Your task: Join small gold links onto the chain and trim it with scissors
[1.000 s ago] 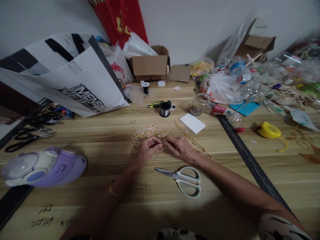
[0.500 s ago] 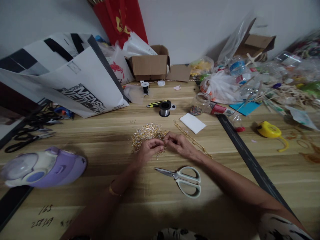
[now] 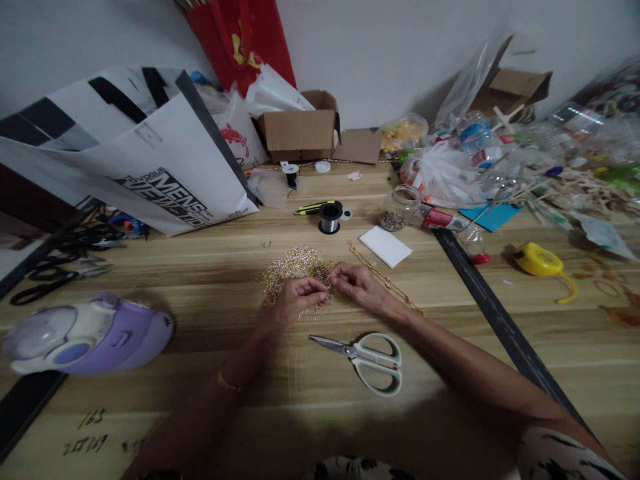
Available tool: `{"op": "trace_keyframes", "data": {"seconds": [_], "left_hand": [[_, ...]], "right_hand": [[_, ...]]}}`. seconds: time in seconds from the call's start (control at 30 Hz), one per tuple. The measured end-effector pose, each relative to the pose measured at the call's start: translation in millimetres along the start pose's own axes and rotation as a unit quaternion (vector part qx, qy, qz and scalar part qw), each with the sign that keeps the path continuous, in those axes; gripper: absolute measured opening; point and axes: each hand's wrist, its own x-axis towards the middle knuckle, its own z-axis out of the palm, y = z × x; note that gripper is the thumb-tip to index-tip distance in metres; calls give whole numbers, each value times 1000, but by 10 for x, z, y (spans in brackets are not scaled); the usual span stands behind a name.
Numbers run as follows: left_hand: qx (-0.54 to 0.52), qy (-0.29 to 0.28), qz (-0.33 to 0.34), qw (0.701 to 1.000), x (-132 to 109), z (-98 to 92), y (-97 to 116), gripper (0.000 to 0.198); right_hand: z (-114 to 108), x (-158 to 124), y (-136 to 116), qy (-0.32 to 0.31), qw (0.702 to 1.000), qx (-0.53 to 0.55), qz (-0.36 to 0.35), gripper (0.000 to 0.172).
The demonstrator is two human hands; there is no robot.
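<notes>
My left hand [image 3: 301, 297] and my right hand [image 3: 356, 283] meet at the near edge of a pile of fine gold and silver beaded wire pieces [image 3: 296, 265]. Both hands are closed in a pinch, thumb against fingers, with the fingertips almost touching. Whatever lies between them is too small to make out. To the right of my right hand a gold chain [image 3: 385, 279] runs slantwise along the wood. Scissors with pale green handles [image 3: 367, 360] lie closer to me, their blades pointing left.
Beyond the pile stand a spool of silver wire [image 3: 329, 220], a yellow-black cutter [image 3: 315, 208] and a white pad [image 3: 385, 246]. A purple bottle [image 3: 110, 333] lies left, near black scissors [image 3: 65, 270]. A yellow tape measure [image 3: 537, 259] and cluttered plastic bottles [image 3: 475, 133] are on the right.
The fingertips of my right hand have shifted very slightly away from my left. Both hands keep their pinch by the pile, and everything else stays in place.
</notes>
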Motion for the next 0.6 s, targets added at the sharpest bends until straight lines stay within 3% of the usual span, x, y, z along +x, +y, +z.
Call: {"op": "trace_keyframes", "data": {"seconds": [0.3, 0.6], "left_hand": [[-73, 17, -26, 997, 13, 1, -9, 31], [-53, 10, -24, 998, 6, -2, -23, 25]], "right_hand": [[22, -5, -38, -20, 996, 79, 27, 27], [35, -3, -45, -26, 994, 106, 33, 26]]}}
